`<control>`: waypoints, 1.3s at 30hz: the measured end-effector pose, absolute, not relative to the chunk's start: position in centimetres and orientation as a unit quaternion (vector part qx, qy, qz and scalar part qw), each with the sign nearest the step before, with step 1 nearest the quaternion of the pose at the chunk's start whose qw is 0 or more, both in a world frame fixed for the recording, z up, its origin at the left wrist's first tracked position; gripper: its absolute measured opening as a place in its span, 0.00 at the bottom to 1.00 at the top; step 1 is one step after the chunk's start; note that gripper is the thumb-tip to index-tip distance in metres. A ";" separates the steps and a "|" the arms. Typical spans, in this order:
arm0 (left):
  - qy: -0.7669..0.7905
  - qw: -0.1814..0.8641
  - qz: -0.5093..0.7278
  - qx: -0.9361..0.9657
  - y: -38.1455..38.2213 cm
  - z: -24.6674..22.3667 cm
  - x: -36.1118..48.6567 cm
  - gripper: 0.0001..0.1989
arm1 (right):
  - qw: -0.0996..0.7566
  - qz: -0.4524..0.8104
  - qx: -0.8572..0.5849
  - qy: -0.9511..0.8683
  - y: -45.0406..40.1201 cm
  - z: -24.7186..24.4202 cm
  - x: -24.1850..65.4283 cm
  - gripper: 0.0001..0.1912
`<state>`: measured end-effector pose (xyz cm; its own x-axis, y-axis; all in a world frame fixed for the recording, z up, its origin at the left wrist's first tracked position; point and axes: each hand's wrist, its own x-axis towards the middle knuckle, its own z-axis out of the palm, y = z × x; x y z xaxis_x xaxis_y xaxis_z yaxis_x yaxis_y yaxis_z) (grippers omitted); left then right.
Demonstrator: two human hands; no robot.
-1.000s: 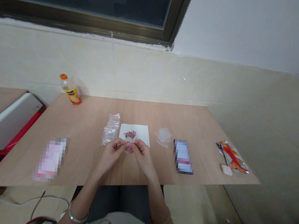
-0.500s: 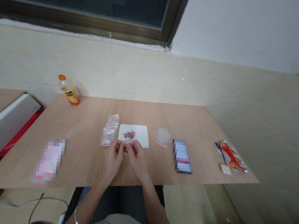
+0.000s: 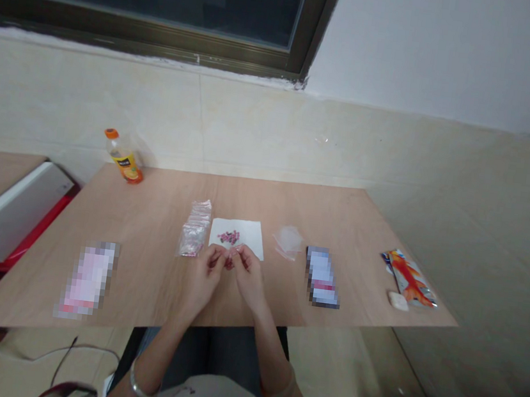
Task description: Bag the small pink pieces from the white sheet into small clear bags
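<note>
My left hand [image 3: 208, 276] and my right hand [image 3: 249, 279] meet at the near edge of a white sheet [image 3: 251, 235]. Fingertips of both pinch what looks like a small clear plastic bag [image 3: 234, 249], largely covered by the fingers. On the sheet, just beyond the fingertips, lies a little pile of pink and dark beads [image 3: 228, 237]. Left of the sheet is an overlapping row of clear bags [image 3: 194, 231] with small contents. Some flat clear bags [image 3: 289, 240] rest to the right of it.
A phone [image 3: 322, 276] lies at right, and a blurred pink, flat object [image 3: 88, 280] at left. An orange-capped bottle [image 3: 125, 159] stands at the back left. Near the right edge of the table [image 3: 265, 200] are an orange-patterned packet [image 3: 410, 277] and a small white block [image 3: 398, 300].
My hands have shifted slightly right, and the fingertips have come closer together around the small bag. The view has moved a little; the pile and the other things stay put.
</note>
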<state>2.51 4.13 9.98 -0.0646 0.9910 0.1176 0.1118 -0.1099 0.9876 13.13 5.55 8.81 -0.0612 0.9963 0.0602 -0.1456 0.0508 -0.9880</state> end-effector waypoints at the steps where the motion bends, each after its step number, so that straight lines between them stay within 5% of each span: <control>1: 0.519 0.423 0.521 0.530 4.1 10.0 2.5 0.08 | 0.535 0.533 -0.432 -0.492 5.5 9.0 13.0 0.14; 14: 0.594 0.301 0.506 0.549 4.5 9.1 0.9 0.13 | 0.460 0.539 -0.445 -0.548 6.4 7.3 12.7 0.09; 22: 0.463 0.263 0.348 0.771 4.9 8.8 0.2 0.40 | 0.396 0.657 -0.356 -0.534 8.0 9.1 15.7 0.10; 32: 0.512 0.206 0.347 0.758 5.4 7.4 -0.7 0.26 | 0.395 0.614 -0.382 -0.566 8.1 8.1 14.7 0.08; 39: 0.527 0.206 0.345 0.749 5.6 7.4 -1.7 0.27 | 0.364 0.545 -0.438 -0.616 8.7 8.1 14.0 0.06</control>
